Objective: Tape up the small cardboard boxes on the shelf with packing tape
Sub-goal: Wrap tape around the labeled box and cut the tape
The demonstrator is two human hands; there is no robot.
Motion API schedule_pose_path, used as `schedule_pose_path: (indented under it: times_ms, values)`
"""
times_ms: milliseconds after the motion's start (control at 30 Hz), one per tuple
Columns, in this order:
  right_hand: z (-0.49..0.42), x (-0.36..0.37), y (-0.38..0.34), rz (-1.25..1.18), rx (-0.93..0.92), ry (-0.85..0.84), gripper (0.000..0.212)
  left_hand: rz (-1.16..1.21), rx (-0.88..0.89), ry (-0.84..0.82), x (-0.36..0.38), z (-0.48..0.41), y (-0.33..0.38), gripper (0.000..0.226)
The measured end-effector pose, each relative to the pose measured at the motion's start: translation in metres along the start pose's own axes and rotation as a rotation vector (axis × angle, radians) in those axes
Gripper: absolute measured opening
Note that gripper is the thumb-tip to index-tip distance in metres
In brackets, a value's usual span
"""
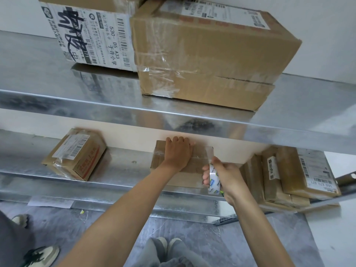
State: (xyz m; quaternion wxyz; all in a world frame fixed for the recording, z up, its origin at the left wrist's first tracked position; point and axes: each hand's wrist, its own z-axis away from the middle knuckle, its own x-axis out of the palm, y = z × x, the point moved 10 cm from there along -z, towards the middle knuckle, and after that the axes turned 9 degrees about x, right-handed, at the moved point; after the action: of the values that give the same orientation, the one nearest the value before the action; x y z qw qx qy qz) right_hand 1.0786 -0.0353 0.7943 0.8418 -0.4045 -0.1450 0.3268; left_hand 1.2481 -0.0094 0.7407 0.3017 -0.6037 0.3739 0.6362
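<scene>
Left hand [178, 153] lies flat on the small box [200, 162], half-hiding its top; right hand [227, 176] grips the tape roll [214, 180].

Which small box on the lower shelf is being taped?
The middle box: the left hand presses it, the right hand holds the tape roll at its right edge. The barcoded box to its left lies untouched.

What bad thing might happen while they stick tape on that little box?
The stretched tape might twist and stick to itself. The small box sits near the front edge of the shelf; a hard pull on the tape roll in the right hand might drag it off if the left hand slips.
</scene>
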Motion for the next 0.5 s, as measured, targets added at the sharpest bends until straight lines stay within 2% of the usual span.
schedule_pose_path:
  times_ms: [500]
  values:
    - [0.009,-0.01,0.03,0.013,0.021,0.05,0.046,0.006,-0.004,0.01,-0.004,0.004,0.002,0.044]
